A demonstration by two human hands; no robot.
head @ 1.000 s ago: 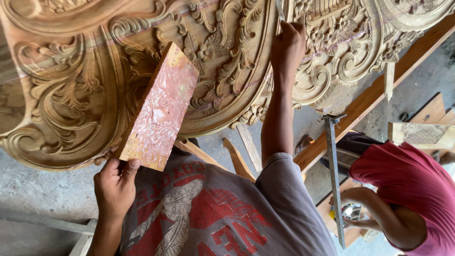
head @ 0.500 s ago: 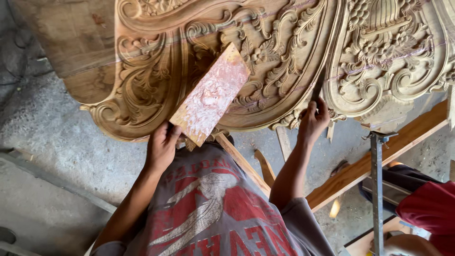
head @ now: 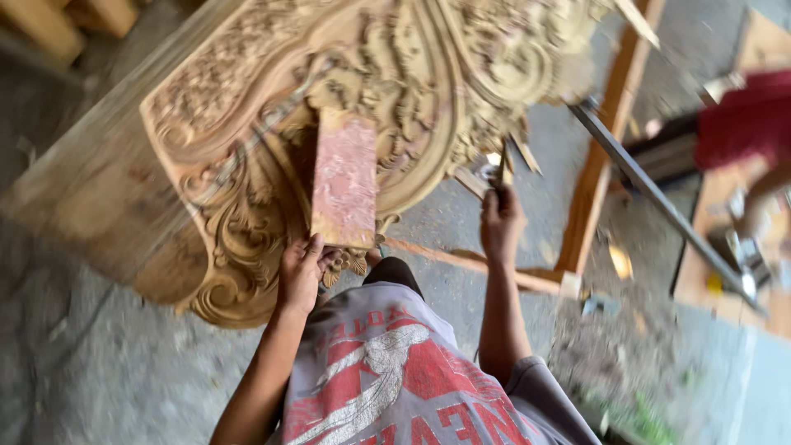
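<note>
A large carved wooden panel (head: 247, 124) with scrolls and leaf ornament fills the upper left of the head view. A flat pinkish block (head: 344, 177) lies against its carving. My left hand (head: 301, 272) holds the block's lower end. My right hand (head: 501, 221) is closed around a thin tool or stick (head: 501, 165) beside the panel's lower edge; blur hides what it is. My grey shirt with a red print (head: 395, 379) fills the bottom.
Concrete floor (head: 99, 371) lies under the panel. Long wooden beams (head: 606, 148) and a metal bar (head: 659, 206) stand on the right. Another person in a red top (head: 746, 124) works at the right edge. Timber pieces (head: 49, 21) sit top left.
The view has swung, so the panel now sits more to the left and tilted. My right hand has come off the panel's carved edge and now grips a thin item. My left hand still holds the pinkish block.
</note>
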